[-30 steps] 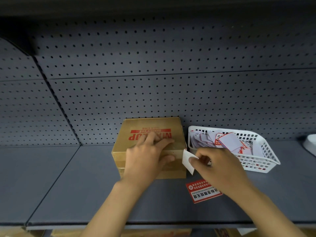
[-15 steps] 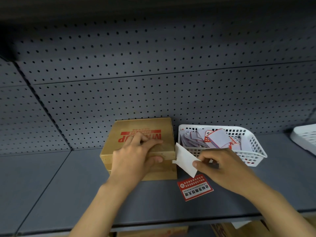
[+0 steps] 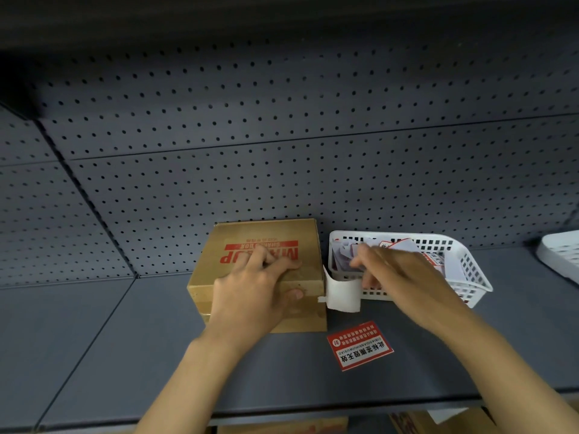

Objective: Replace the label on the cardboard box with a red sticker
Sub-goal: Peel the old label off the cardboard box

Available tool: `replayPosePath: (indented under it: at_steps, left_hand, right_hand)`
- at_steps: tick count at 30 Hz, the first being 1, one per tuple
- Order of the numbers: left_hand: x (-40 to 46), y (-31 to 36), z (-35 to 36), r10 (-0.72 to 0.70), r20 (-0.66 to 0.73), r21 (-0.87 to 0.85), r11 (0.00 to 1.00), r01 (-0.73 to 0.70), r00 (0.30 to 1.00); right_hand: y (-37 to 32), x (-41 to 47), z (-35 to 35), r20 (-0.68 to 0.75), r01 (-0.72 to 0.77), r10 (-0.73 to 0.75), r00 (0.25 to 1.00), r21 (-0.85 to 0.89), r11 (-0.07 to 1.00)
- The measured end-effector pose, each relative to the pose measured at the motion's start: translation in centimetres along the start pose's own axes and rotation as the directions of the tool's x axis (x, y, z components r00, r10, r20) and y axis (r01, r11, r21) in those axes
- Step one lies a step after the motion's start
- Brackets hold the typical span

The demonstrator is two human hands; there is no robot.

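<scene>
**Old label off the box, red sticker not yet applied**

Head view: The cardboard box (image 3: 260, 274) sits toward the back of the grey shelf (image 3: 94, 339), against the pegboard, with a white plastic basket (image 3: 466, 277) of loose labels just beside it on the right. The left hand (image 3: 253, 296) lies flat over the box's top and front edge, fingers spread, pressing it down rather than gripping anything. The right hand (image 3: 404, 277) reaches over the basket's near-left corner, fingers curled; a white peeled label (image 3: 343, 292) curls down from beneath it, just outside the basket wall. Motion blur makes it hard to tell whether the fingers pinch the label or have let it go.

The red sticker (image 3: 359, 345) lies flat on the shelf near the front edge, just off the box's front-right corner, below the right hand and apart from both hands.

By my reading, removal is done and the old label is being discarded. Left to do: pick up the red sticker and press it onto the box.
</scene>
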State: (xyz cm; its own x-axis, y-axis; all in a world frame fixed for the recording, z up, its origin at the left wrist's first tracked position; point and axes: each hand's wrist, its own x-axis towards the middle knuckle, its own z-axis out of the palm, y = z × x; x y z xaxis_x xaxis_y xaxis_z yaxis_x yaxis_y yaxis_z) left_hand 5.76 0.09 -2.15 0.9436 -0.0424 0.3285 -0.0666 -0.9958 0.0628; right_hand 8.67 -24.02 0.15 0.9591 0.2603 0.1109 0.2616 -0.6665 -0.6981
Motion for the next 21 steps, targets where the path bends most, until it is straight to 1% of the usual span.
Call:
replayPosePath:
  at_steps: [2, 3, 5, 7, 10, 11, 14, 18, 21]
  left_hand:
    - [0.1, 0.1, 0.0, -0.006, 0.010, 0.007, 1.000, 0.006, 1.000]
    - [0.1, 0.1, -0.1, -0.009, 0.014, 0.010, 1.000, 0.009, 1.000]
    - [0.0, 0.1, -0.1, -0.009, 0.015, 0.013, 1.000, 0.009, 1.000]
    - [-0.1, 0.1, -0.1, -0.007, 0.018, 0.012, 1.000, 0.007, 1.000]
    - [0.0, 0.1, 0.0, -0.004, 0.009, 0.007, 1.000, 0.004, 1.000]
    - [0.0, 0.1, 0.0, -0.004, 0.007, 0.001, 1.000, 0.004, 1.000]
    - [0.0, -0.1, -0.1, -0.005, 0.011, -0.011, 1.000, 0.006, 1.000]
    - [0.0, 0.0, -0.1, -0.001, 0.021, 0.004, 1.000, 0.001, 1.000]
    - [0.0, 0.1, -0.2, 0.001, 0.022, 0.012, 1.000, -0.002, 1.000]
  right_hand:
    - [-1.3, 1.7, 0.7, -0.075, -0.042, 0.035, 0.997, -0.098, 0.994]
    - [-1.9, 2.4, 1.1, -0.072, -0.059, 0.048, 0.996, -0.173, 0.983]
    - [-2.5, 3.6, 2.2, -0.006, -0.071, 0.073, 0.997, -0.273, 0.959]
    - [-2.8, 4.2, 2.7, 0.064, -0.062, 0.085, 0.994, -0.301, 0.952]
    - [-2.6, 4.4, 2.6, 0.165, -0.049, 0.086, 0.983, -0.218, 0.975]
    - [-2.4, 4.3, 2.5, 0.178, -0.059, 0.096, 0.979, -0.202, 0.978]
    - [-1.5, 3.6, 2.3, 0.148, -0.123, 0.154, 0.977, -0.197, 0.973]
    - [-1.2, 1.7, 2.6, 0.166, -0.243, 0.247, 0.955, -0.045, 0.969]
    - [-1.3, 0.8, 3.2, 0.167, -0.313, 0.296, 0.940, 0.082, 0.946]
